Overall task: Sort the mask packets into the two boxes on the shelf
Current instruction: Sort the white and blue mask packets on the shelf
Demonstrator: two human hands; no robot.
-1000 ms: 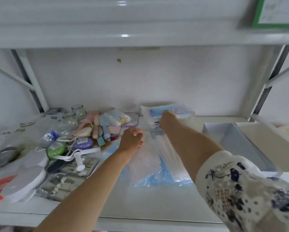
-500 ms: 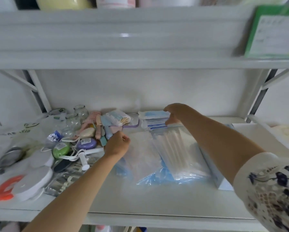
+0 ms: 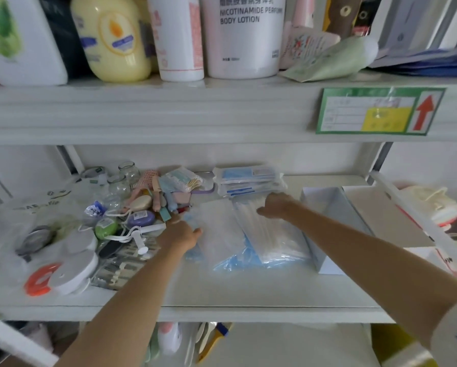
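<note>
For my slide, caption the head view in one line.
Both hands reach onto the white shelf: left hand and right hand on clear mask packets beside an open white box.

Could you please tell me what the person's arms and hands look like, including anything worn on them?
Both forearms are bare, and no rings, watch or gloves show on the left hand or the right hand. Only the right arm shows a sleeve, at the upper arm: white fabric with a dark blue print.

Upper shelf: pale yellow plastic bottle (image 3: 113,38), white body lotion tub (image 3: 244,35). Green-framed label with red arrow (image 3: 379,111) on the shelf edge. Lower left: purple oval soap (image 3: 141,218), clear glass jars (image 3: 119,185).
</note>
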